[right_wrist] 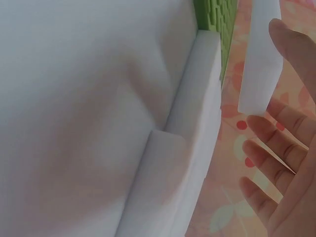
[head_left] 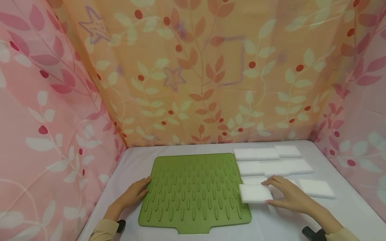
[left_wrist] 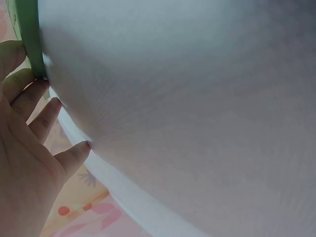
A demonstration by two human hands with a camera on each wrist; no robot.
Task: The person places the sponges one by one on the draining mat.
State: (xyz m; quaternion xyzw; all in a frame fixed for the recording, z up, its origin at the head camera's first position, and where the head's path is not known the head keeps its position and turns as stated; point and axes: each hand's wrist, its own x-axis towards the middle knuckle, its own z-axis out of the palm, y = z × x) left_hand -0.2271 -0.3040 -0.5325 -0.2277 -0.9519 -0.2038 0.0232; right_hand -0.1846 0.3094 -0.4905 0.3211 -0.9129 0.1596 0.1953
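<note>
Right hand pinches block, raised, long axis sideways, at right edge of mat; left hand spread, touching left edge.

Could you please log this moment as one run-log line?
left hand: touching left edge of green mat | right hand: holding white block raised near mat's right edge | other white blocks: right of mat

The green rectangular mat is ridge-patterned, the white rectangular slabs plain, the orange fabric backdrop printed with leaves.
</note>
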